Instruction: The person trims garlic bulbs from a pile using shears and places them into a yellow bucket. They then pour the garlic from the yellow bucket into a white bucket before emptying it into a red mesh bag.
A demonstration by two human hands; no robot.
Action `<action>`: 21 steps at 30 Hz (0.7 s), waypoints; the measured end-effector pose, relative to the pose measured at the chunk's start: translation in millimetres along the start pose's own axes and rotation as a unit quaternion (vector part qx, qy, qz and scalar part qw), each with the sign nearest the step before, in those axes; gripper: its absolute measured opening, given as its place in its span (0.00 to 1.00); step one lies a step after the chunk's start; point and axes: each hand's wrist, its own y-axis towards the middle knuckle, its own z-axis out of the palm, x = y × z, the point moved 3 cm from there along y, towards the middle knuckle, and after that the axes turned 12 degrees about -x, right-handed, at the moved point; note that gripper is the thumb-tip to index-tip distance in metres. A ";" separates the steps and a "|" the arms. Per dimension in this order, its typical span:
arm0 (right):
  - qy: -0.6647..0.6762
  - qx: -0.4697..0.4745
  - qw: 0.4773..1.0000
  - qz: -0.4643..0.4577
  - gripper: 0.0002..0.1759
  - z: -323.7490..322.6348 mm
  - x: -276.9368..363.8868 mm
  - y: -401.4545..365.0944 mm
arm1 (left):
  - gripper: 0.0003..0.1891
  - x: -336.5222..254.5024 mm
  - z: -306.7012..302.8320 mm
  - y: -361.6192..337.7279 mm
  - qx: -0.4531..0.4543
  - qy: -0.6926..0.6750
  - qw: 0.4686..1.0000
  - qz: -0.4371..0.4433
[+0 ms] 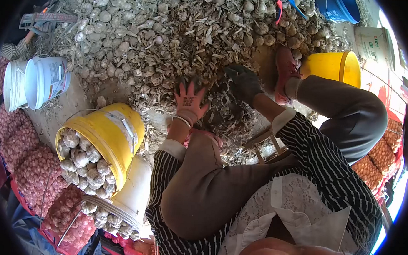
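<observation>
Garlic bulbs and dry skins lie in a wide heap across the floor. At the heap's near edge is my left hand in a pink glove with dark fingertips, its fingers spread over the loose skins. To its right, my right hand, in a dark grey glove, reaches down to the husks; its fingertips blend into the dark debris, so whether it holds anything is hidden. A tilted yellow bucket full of garlic bulbs is left of my left hand, with a white bucket of bulbs below it.
White buckets stand at the left, near red net sacks of garlic. Another yellow bucket and a blue bucket are at the upper right. Blue-and-red handled tools lie on the heap. Another person's sleeve shows at the upper left.
</observation>
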 end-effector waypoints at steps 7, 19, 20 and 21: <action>-0.023 0.194 0.981 0.019 0.20 8.7 -13.0 4.6 | 0.30 -21.7 77.4 -67.1 0.303 -0.226 0.919 0.115; -0.117 0.184 0.975 -0.033 0.19 35.3 14.9 22.9 | 0.27 23.3 89.4 0.3 -0.133 -0.250 0.954 -0.097; -0.117 0.247 0.962 -0.017 0.20 41.1 0.9 12.5 | 0.27 24.8 87.6 -2.4 -0.133 -0.250 0.954 -0.098; -0.116 0.247 0.962 -0.016 0.20 47.7 -20.6 1.6 | 0.25 18.9 53.5 -4.9 -0.067 -0.131 0.987 -0.067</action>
